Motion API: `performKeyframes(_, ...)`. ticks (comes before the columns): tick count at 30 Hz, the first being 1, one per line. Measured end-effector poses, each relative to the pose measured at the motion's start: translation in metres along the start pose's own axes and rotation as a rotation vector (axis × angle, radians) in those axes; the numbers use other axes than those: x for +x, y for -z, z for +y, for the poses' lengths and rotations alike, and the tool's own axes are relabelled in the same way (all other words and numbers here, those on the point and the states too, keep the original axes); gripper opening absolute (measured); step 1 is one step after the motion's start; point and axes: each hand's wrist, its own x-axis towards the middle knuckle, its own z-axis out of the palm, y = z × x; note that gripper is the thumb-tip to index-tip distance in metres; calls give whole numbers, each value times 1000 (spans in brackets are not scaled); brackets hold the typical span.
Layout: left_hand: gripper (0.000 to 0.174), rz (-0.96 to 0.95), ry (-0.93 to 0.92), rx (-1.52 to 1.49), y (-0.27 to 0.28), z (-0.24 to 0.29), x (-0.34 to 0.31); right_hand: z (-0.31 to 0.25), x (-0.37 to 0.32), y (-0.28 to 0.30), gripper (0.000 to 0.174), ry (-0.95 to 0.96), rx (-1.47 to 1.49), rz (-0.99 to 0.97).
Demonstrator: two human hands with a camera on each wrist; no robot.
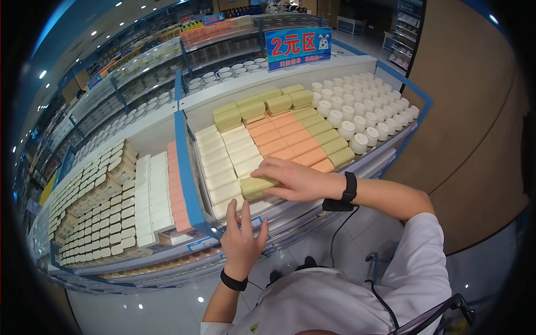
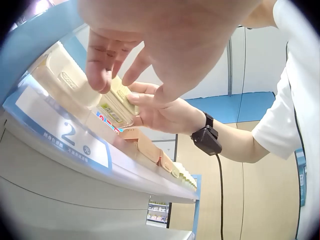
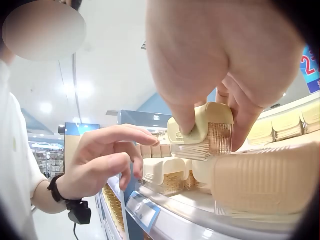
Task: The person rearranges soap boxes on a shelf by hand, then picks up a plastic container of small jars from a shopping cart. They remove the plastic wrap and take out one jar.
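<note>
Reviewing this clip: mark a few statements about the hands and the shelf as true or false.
The right hand grips a small lidded box. True.
The left hand holds a box too. False: it holds nothing, and its fingers are extended by the front edge of the shelf.
A blue sign stands at the back of the shelf. True.
Both wrists are bare. False: each wears a black band.

Cups (image 1: 363, 120) right of boxes (image 1: 282, 139) on shelf (image 1: 290, 216)
</note>
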Motion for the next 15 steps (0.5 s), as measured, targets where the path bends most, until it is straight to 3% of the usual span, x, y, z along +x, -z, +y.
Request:
performKeyframes(3,69,-43,79,24,1,4,-1,-8,1,-3,43,-99,54,-75)
performKeyframes(7,74,-150,162,1,1,5,-1,-6,5,-8,43,-49,-5,-83)
performKeyframes(15,74,-104,100,39,-4,0,0,-3,0,-11,39,43,-221,-3)
